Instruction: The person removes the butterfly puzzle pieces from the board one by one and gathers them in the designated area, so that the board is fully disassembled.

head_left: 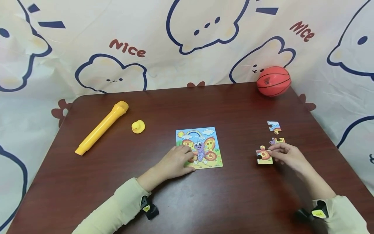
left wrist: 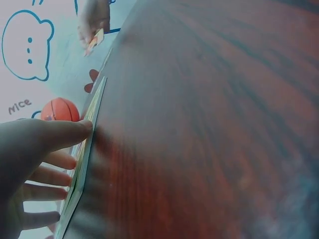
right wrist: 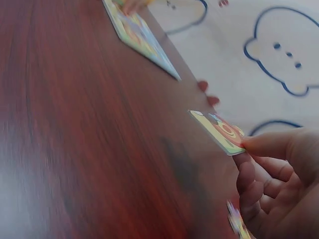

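Observation:
My right hand (head_left: 289, 157) pinches a puzzle piece (head_left: 265, 156) between thumb and fingers. This piece shows an orange and yellow ring pattern; in the right wrist view it (right wrist: 219, 133) is held above the dark table. A purple and yellow piece (head_left: 279, 140) lies just beyond that hand, and a blue-topped piece (head_left: 274, 125) is further back. My left hand (head_left: 177, 161) rests on the left side of a square butterfly puzzle (head_left: 206, 147), covering part of the picture. Fairly straight fingers and the thumb touch the puzzle in the left wrist view (left wrist: 75, 184).
A yellow toy microphone-like stick (head_left: 102, 128) lies at the left of the brown table (head_left: 228, 201), with a small yellow rubber duck (head_left: 138, 126) beside it. At the back right corner sits a red toy basketball (head_left: 273, 81). A printed cloth (head_left: 163, 68) hangs behind.

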Demonstrator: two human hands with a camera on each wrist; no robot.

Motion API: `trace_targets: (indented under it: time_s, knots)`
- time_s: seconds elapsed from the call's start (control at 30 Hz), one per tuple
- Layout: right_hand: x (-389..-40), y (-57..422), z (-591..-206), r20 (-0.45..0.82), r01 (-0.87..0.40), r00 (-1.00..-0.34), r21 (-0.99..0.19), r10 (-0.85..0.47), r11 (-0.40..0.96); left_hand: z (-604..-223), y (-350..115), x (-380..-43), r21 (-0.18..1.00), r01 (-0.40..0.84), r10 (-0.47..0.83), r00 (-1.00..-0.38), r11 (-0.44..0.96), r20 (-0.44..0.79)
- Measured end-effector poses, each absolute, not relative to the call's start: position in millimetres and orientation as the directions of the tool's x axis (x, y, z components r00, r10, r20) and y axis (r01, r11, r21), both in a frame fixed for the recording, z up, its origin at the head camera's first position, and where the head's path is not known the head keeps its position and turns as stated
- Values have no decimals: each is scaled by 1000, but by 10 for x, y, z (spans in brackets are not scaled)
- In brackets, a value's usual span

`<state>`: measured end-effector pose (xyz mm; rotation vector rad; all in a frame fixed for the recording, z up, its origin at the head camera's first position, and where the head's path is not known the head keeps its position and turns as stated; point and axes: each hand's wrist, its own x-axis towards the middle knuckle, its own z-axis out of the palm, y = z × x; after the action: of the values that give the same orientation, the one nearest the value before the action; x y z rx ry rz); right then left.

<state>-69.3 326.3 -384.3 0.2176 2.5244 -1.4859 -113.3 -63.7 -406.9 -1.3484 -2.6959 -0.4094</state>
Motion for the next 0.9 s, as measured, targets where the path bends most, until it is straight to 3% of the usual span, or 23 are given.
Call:
trace_targets:
  time_s: [0.4, 0.67, 0.9]
  knots:
    - [-547, 3753, -3880, -252, 297, -954, -749, 160, 591, -4082, -637, -1126, 216, 786, 762, -617, 580, 198]
    - [-525, 3832, -3959, -260, 299, -953, -716, 157, 631, -4086, -627, -1127, 215, 777, 756, -627, 592, 188]
    - [-483, 3810, -4005, -231, 319, -947, -600, 223, 734, -4093, -623, -1121, 208, 772, 751, -634, 600, 186]
